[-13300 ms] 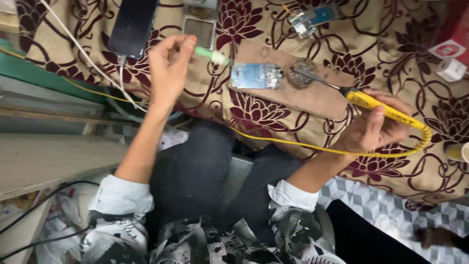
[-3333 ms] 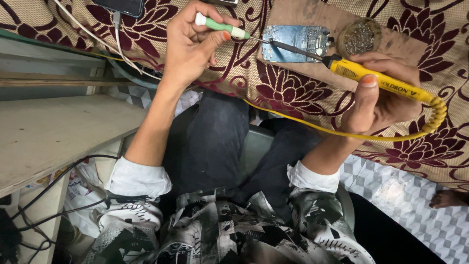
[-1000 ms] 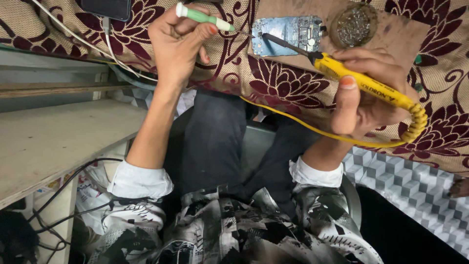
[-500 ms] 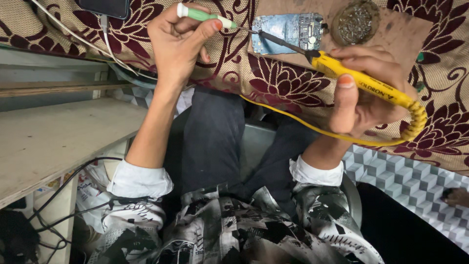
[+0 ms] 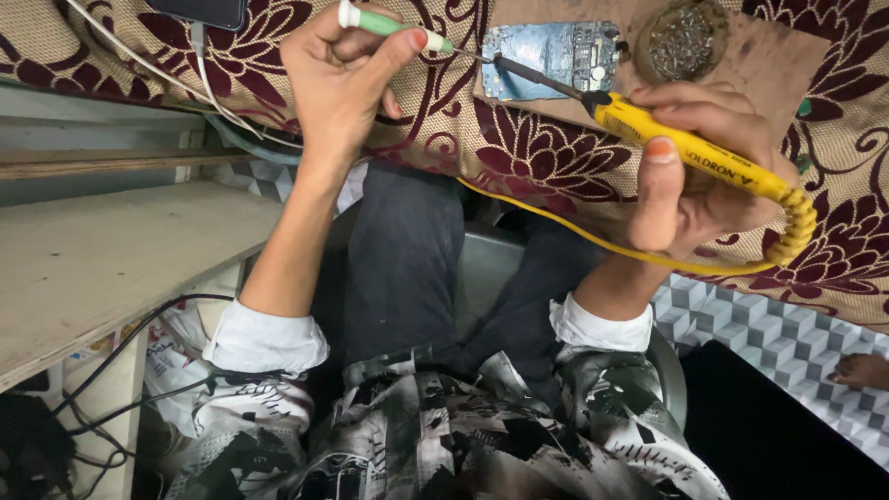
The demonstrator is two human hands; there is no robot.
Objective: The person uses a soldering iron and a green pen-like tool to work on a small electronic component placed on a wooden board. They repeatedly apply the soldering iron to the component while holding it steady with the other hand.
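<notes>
Head view: the left hand (image 5: 338, 79) pinches a slim green-and-white plastic dispenser pen (image 5: 394, 25), its fine tip reaching toward the blue rectangular circuit board (image 5: 554, 57) on the brown board (image 5: 769, 56) at the floral cloth's (image 5: 537, 157) far edge. The right hand (image 5: 699, 171) grips a yellow-handled soldering iron (image 5: 685, 148), tip on the circuit board, beside a round tin of wire wool (image 5: 682, 37).

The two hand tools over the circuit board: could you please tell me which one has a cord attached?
The yellow soldering iron in the right hand; the green-handled tool in the left hand has none.
</notes>
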